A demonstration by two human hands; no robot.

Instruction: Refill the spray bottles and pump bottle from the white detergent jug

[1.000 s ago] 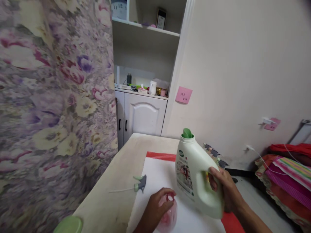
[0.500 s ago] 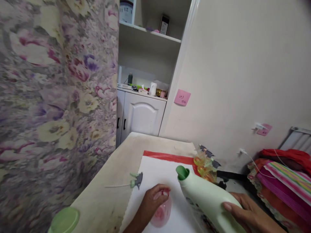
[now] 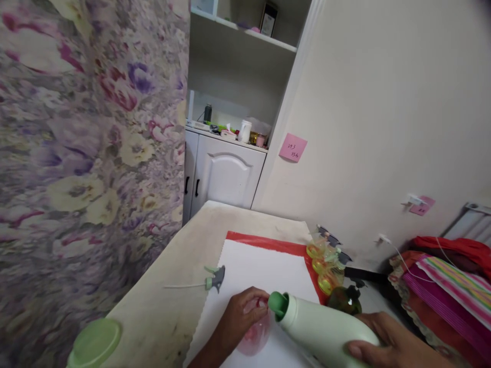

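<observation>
My left hand (image 3: 247,314) is closed around the neck of a small clear pink spray bottle (image 3: 253,337), which has no spray head on it. In my right hand (image 3: 387,340) is a large pale green jug-like bottle (image 3: 326,327), tilted so that its dark green spout (image 3: 279,305) sits beside the pink bottle's mouth. I cannot make out any liquid coming from the spout. A grey and green trigger spray head (image 3: 217,279) with a long thin tube lies to the left of my left hand. At the lower left stands a pale green cap (image 3: 95,340).
Several spray bottles with yellow liquid (image 3: 326,263) line the right edge of the white sheet (image 3: 264,266), with a dark green bottle (image 3: 345,300) nearest me. A red strip (image 3: 264,244) borders the sheet. A floral curtain (image 3: 92,153) hangs left; a wall (image 3: 364,128) rises behind the table.
My right hand has tipped the pale green bottle further over and brought its spout left to the pink bottle's mouth. My left hand keeps its hold. The view has shifted slightly.
</observation>
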